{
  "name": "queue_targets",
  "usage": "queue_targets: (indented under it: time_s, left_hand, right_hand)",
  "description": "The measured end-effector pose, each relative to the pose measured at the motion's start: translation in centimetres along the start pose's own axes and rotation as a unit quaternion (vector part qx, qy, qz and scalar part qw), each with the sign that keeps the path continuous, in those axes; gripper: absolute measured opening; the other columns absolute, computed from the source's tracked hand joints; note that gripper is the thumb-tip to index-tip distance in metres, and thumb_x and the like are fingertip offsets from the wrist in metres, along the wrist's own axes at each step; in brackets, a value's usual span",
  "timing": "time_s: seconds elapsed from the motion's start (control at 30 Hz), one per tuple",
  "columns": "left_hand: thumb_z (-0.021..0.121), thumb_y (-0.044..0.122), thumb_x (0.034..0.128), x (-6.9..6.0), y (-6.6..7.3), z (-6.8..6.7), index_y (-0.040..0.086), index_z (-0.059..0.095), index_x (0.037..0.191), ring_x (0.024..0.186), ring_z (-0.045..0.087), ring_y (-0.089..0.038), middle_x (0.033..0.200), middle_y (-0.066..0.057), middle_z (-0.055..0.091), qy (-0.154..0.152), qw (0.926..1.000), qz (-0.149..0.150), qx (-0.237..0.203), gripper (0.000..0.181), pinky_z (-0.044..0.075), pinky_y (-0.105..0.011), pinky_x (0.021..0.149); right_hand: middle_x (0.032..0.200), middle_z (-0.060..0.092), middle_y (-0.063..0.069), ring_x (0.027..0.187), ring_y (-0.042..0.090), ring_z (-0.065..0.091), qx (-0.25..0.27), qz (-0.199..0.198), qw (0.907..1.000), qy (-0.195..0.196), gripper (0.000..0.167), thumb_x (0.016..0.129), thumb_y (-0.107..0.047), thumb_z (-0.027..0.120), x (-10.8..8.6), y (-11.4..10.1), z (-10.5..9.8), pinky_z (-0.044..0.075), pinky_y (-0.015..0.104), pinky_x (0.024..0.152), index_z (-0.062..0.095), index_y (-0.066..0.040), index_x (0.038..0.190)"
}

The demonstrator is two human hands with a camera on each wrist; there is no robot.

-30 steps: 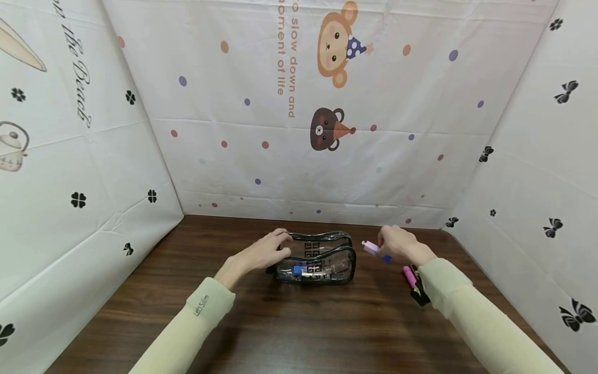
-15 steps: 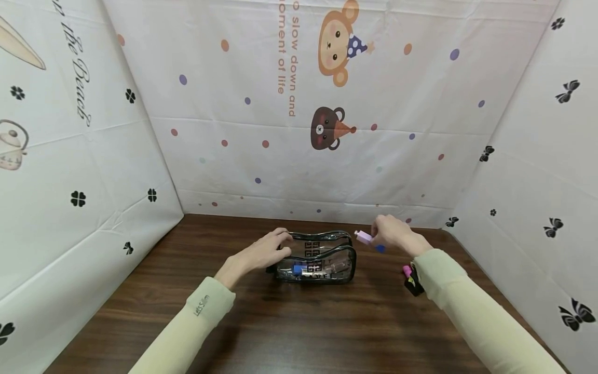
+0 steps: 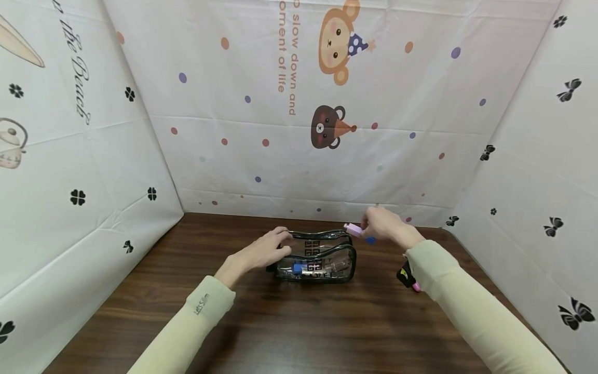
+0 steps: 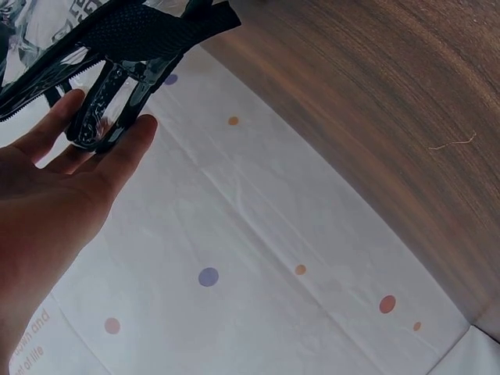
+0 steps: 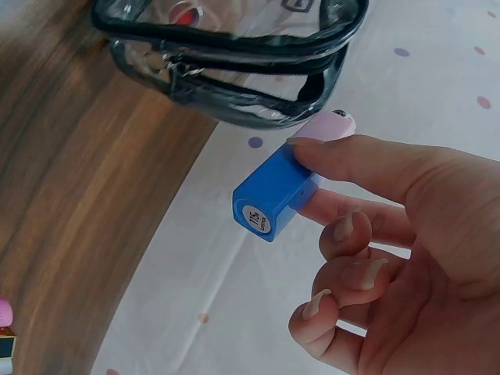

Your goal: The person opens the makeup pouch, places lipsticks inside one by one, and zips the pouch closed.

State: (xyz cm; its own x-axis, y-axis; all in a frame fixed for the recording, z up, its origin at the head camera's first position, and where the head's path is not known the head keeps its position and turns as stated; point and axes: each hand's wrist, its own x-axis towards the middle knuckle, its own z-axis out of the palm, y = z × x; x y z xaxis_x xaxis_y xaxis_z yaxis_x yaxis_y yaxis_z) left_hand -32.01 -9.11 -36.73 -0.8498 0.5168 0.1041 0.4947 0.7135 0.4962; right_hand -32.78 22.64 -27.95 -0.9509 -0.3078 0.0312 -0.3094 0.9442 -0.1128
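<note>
A clear pouch with black trim (image 3: 314, 266) stands on the table, its zipped top edge parted. Through its wall I see a blue-capped tube (image 3: 297, 268) and another slim item. My left hand (image 3: 266, 250) grips the pouch's left end; in the left wrist view its thumb and fingers (image 4: 134, 148) are round the black edging. My right hand (image 3: 385, 224) pinches a small square lipstick-like tube (image 3: 354, 230) between thumb and forefinger, beyond the pouch's right end. The tube is pale pink at one end and blue at the other, with a round label on the blue base (image 5: 256, 219).
A black item with a yellow mark (image 3: 404, 275) and a pink piece (image 3: 416, 286) lie right of the pouch, partly behind my right sleeve (image 3: 434, 265). A printed white backdrop (image 3: 233, 166) walls the brown table (image 3: 280, 327) at the back and sides.
My right hand has moved left and farther back with the small tube, closer to the pouch's right end. My left hand and the pouch have stayed in place.
</note>
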Motion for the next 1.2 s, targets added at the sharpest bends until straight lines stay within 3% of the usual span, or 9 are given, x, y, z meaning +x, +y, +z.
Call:
queue_targets:
  time_s: [0.2, 0.6, 1.2]
  left_hand:
    - [0.041, 0.035, 0.0930, 0.0, 0.0, -0.1, 0.013, 0.052, 0.137, 0.132, 0.044, -0.026, 0.154, -0.005, 0.033, -0.001, 1.0000, -0.004, 0.000, 0.050, 0.040, -0.046, 0.104]
    - [0.041, 0.036, 0.0932, 0.0, -0.1, -0.1, 0.012, 0.051, 0.138, 0.135, 0.042, -0.027, 0.155, -0.006, 0.032, -0.002, 1.0000, -0.004, -0.001, 0.051, 0.039, -0.048, 0.105]
    - [0.042, 0.036, 0.0925, 0.0, -0.1, 0.2, 0.011, 0.052, 0.137, 0.133, 0.044, -0.027, 0.153, -0.007, 0.035, 0.004, 1.0000, 0.003, 0.002, 0.051, 0.039, -0.049, 0.105]
  right_hand:
    - [0.080, 0.067, 0.002, 0.069, 0.017, 0.055, -0.016, -0.019, 0.9997, 0.005, 0.011, 0.078, -0.023, 0.073, 0.3, -1.4, -0.3, 0.044, 0.034, 0.062, 0.071, -0.012, 0.078]
    - [0.077, 0.066, 0.001, 0.066, 0.015, 0.053, -0.011, -0.056, 0.9984, -0.001, 0.013, 0.080, -0.023, 0.075, 0.9, -3.9, -0.3, 0.042, 0.028, 0.057, 0.069, -0.013, 0.076]
    - [0.073, 0.062, -0.002, 0.064, 0.014, 0.052, -0.022, -0.091, 0.9955, -0.014, 0.017, 0.081, -0.025, 0.077, 1.5, -6.5, 1.5, 0.041, 0.028, 0.056, 0.067, -0.015, 0.071]
